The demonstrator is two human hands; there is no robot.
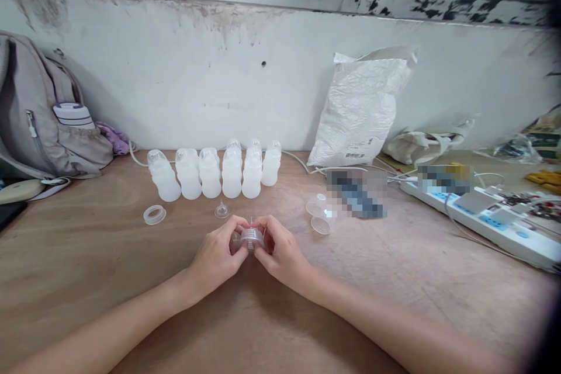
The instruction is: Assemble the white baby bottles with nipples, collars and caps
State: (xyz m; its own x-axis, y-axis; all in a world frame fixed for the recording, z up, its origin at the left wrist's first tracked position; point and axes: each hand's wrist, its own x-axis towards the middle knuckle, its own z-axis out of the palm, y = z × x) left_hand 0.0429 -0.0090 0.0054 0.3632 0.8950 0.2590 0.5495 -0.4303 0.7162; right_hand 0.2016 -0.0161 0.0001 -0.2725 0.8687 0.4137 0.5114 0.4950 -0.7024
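Observation:
Both hands hold a clear ribbed bottle collar (252,236) just above the table, in front of me. My left hand (222,247) grips its left side between thumb and fingers. My right hand (280,247) pinches the opposite side in the same way. A thin tip pokes up between the fingertips; the fingers hide part of the collar. Just beyond my left hand a clear silicone nipple (222,210) lies on the wooden table (201,327). Farther left is another clear collar ring (155,215). Clear round discs (321,225) lie to the right of my right hand.
Several white baby bottles (232,175) with clear caps stand in a row at the back. Right of them a white plastic bag (362,108) leans on the wall. A power strip (486,219) with cables lies at right; a backpack (48,111) stands at left.

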